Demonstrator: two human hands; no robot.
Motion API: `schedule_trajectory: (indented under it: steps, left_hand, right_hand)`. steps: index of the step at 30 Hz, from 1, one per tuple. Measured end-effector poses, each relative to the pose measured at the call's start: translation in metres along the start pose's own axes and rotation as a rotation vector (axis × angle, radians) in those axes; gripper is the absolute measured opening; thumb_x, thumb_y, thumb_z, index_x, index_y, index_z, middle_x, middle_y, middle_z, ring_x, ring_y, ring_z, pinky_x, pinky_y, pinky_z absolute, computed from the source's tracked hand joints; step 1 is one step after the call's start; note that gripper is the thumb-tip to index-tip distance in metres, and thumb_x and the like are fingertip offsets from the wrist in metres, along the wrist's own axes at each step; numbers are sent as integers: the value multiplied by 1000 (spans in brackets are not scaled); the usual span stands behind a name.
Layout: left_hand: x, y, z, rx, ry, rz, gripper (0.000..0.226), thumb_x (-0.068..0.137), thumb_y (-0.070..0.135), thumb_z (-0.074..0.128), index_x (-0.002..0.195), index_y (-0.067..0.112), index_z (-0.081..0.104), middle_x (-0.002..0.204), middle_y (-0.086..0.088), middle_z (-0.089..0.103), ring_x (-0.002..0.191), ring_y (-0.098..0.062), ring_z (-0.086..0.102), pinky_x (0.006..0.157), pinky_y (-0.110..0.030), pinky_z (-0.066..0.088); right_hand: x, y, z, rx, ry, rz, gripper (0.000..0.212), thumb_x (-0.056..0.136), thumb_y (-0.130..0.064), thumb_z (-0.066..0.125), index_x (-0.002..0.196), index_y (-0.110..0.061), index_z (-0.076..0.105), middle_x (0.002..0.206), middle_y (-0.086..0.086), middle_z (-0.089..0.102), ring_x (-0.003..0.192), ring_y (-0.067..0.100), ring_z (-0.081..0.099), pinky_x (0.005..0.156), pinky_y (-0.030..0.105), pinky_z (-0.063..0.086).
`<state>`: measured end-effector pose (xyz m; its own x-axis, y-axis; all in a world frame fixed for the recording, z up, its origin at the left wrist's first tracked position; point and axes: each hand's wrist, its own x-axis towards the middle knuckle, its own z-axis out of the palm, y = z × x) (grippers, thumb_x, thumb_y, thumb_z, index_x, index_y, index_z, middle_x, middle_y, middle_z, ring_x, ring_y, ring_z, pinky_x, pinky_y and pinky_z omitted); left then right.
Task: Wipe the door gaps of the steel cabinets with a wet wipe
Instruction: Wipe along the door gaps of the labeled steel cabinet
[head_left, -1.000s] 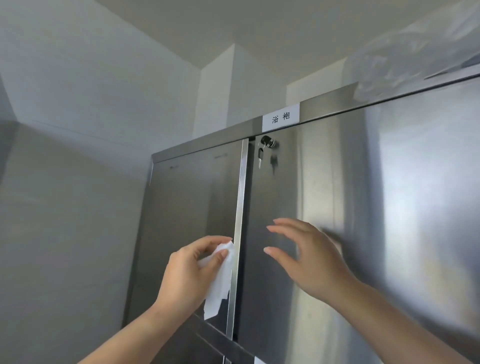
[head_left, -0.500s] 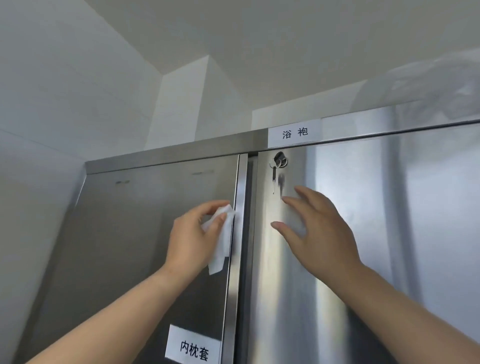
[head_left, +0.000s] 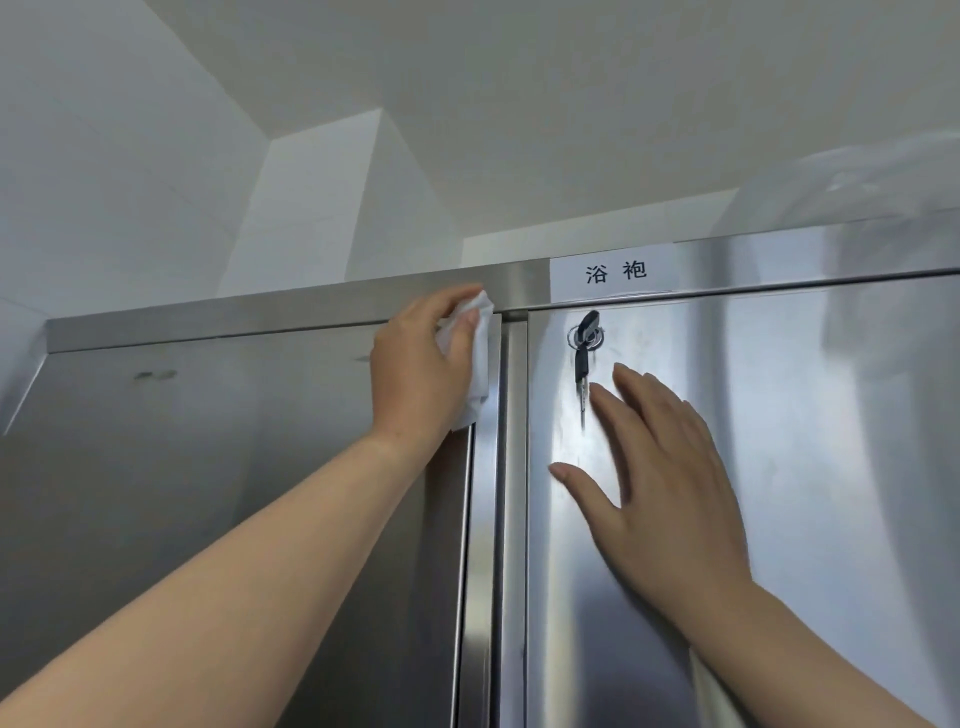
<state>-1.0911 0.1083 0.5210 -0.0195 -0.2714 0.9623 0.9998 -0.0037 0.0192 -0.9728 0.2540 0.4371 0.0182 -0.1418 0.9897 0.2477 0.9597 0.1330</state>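
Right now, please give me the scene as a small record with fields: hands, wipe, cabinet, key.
left hand: fingers closed on the wet wipe, at the top of the door gap
right hand: open, fingers spread on the right door
cabinet: steel, doors closed
key: in the right door's lock, a second one hanging below
label: white, on the top rail

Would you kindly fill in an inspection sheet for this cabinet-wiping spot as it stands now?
Surface: left cabinet door and right cabinet door, steel, shut; faint smudges on the left.
Job's things: wet wipe pressed at the top of the vertical door gap.
Clutter: keys hanging from the right door's lock; white label on the top rail.
Grips: left hand grips the wipe; right hand flat and open on the right door.
Cables: nothing seen.
Surroundings: white wall and ceiling; clear plastic atop the cabinet.
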Motion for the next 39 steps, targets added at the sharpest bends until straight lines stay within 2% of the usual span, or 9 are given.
schedule_trajectory:
  steps: [3,7,11,15,17,25,30,34,39]
  left_hand:
    - [-8,-10,4,63,-41,180,20,92,19,62,109,17,71,103,5,70,92,-3,57,80,-1,35]
    - [-23,-26,7,120,-85,314,25,93,27,54,106,14,73,102,-2,68,92,-19,62,83,-16,41]
    - [-32,-30,5,69,-118,292,33,94,31,46,108,16,73,113,1,58,99,-18,55,89,-6,33]
    - [-36,-34,3,39,-200,377,36,90,36,51,110,15,73,124,-6,53,108,-14,48,93,-7,32]
    - [-36,-35,4,71,-188,418,35,89,35,55,111,14,73,120,-9,55,106,-17,49,92,-8,32]
    - [-35,-26,10,98,-56,341,36,90,32,55,113,11,71,98,-5,63,89,-14,50,84,-3,29]
    - [-37,-27,14,81,-33,355,29,90,28,57,106,10,74,96,-5,65,82,-19,58,77,-17,41]
    - [-23,-26,16,39,-50,306,31,90,30,56,108,12,73,100,-3,66,88,-19,61,79,-27,47]
    - [-32,-31,13,47,-104,339,35,93,29,51,118,11,68,108,0,62,99,-11,54,87,-14,39]
  right_hand:
    - [-1,0,1,3,35,17,62,85,-58,41,133,-19,49,145,2,43,134,16,30,109,36,29]
    - [0,1,1,-4,41,-1,62,85,-58,42,132,-19,51,145,1,43,133,17,32,108,38,32]
    - [0,1,2,-6,50,-2,62,84,-59,43,131,-20,51,144,1,44,132,18,35,107,42,37]
    - [-1,2,2,-17,40,0,62,83,-60,43,131,-22,50,144,-2,44,132,16,32,107,39,36]
    - [-1,2,1,-22,39,0,62,83,-61,43,131,-23,50,144,-2,44,132,15,32,107,38,35]
    - [-1,4,2,-24,35,-17,62,83,-60,45,132,-22,50,143,-1,44,133,17,32,109,35,29]
    - [-1,1,2,-39,34,-6,61,83,-59,44,131,-22,51,142,-1,46,133,18,32,108,42,35]
    - [-2,1,2,-56,28,-12,61,84,-59,43,131,-21,50,142,-1,45,133,19,33,110,40,32]
    - [-2,0,3,-125,7,-30,61,88,-55,38,135,-18,49,146,4,43,136,23,34,112,34,17]
